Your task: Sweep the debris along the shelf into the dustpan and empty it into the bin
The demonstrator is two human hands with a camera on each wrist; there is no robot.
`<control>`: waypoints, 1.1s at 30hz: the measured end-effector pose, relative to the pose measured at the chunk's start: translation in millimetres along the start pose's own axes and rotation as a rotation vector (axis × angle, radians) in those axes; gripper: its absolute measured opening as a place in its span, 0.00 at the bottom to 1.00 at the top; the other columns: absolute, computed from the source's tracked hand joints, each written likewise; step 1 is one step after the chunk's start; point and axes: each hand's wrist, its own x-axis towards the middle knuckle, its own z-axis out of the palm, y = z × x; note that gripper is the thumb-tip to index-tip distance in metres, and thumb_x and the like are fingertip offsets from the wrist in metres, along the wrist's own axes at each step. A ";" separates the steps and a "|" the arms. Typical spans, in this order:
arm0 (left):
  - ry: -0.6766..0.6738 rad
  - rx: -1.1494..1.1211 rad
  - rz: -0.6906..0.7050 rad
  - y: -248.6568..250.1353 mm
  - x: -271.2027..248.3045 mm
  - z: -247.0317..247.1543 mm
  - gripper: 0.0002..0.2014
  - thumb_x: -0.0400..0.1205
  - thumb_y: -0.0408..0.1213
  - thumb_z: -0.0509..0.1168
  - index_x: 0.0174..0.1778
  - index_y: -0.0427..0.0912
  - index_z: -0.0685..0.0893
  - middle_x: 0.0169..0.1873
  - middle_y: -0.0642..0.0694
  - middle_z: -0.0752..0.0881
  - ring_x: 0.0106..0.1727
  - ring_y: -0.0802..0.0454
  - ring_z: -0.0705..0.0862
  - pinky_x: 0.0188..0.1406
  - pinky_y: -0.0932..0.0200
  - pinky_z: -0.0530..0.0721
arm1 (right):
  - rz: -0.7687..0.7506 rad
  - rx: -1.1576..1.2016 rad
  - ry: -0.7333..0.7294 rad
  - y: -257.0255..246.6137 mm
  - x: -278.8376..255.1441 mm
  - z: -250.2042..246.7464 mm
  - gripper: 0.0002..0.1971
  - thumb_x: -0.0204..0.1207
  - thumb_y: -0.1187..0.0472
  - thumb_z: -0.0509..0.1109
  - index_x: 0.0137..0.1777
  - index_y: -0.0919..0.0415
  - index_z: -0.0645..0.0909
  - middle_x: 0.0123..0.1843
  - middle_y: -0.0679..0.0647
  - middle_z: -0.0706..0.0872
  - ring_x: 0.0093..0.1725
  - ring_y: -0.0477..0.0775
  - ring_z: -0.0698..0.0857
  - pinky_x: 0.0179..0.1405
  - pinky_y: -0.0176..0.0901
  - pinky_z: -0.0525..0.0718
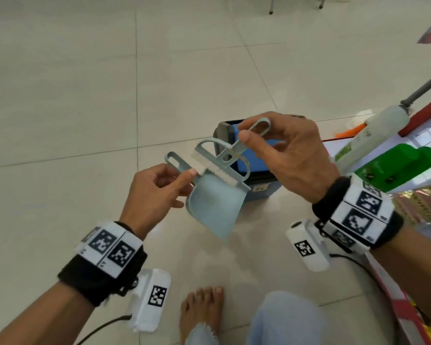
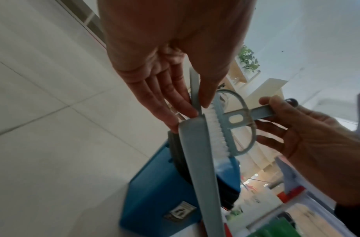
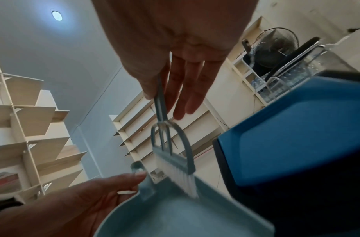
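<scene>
Over tiled floor [image 1: 85, 95], dustpan [image 1: 212, 207] pinched by left hand [image 1: 154, 195], beside bin [image 1: 259, 190].

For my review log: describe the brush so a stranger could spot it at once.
Find the blue bin on the tiled floor. In front of it the right hand pinches the small brush by its looped handle. Unlike the dustpan under it, it has white bristles.

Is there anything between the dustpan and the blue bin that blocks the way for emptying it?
Nothing visible blocks it. The left hand holds the dustpan by its handle, just in front of the open blue bin. Only the brush, pinched in the right hand, rests with its bristles on the pan's back edge.
</scene>
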 end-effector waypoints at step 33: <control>0.031 0.401 -0.369 -199.5 169.4 19.5 0.20 0.77 0.33 0.71 0.65 0.32 0.84 0.64 0.36 0.86 0.66 0.42 0.82 0.68 0.59 0.75 | 0.733 -0.257 -0.303 198.8 7.0 228.6 0.19 0.83 0.48 0.66 0.63 0.62 0.82 0.60 0.62 0.89 0.60 0.64 0.85 0.55 0.47 0.81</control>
